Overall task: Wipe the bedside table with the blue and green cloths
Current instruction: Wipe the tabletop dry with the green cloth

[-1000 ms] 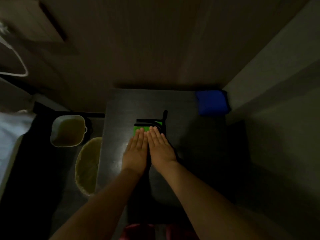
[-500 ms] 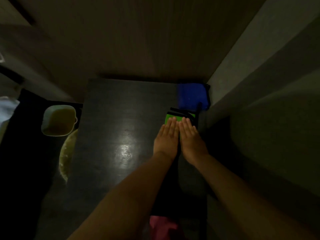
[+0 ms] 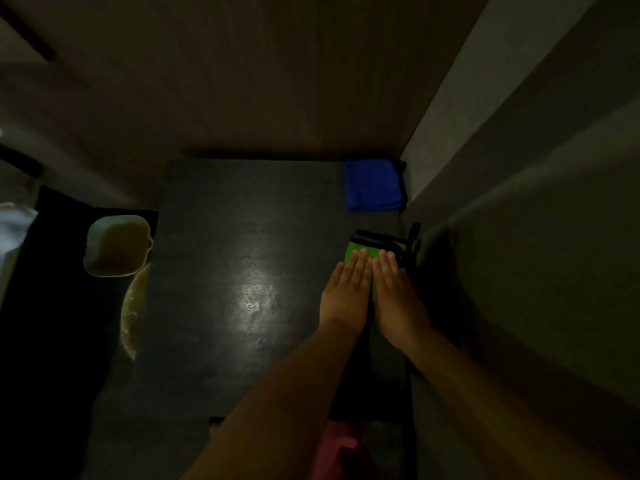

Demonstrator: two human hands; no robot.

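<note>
The dark bedside table fills the middle of the dim view. A green cloth with black trim lies near the table's right edge. My left hand and my right hand press flat on it side by side, fingers straight and pointing away from me. Most of the green cloth is hidden under my palms. A folded blue cloth lies in the far right corner of the table, apart from my hands.
A wall runs along the table's right side and a wooden panel stands behind it. Left of the table sit a pale tub and a round yellowish bin. A bed edge shows far left.
Both hands have slid the green cloth from the table's middle over to its right edge, staying flat on it. The blue cloth has not moved.
</note>
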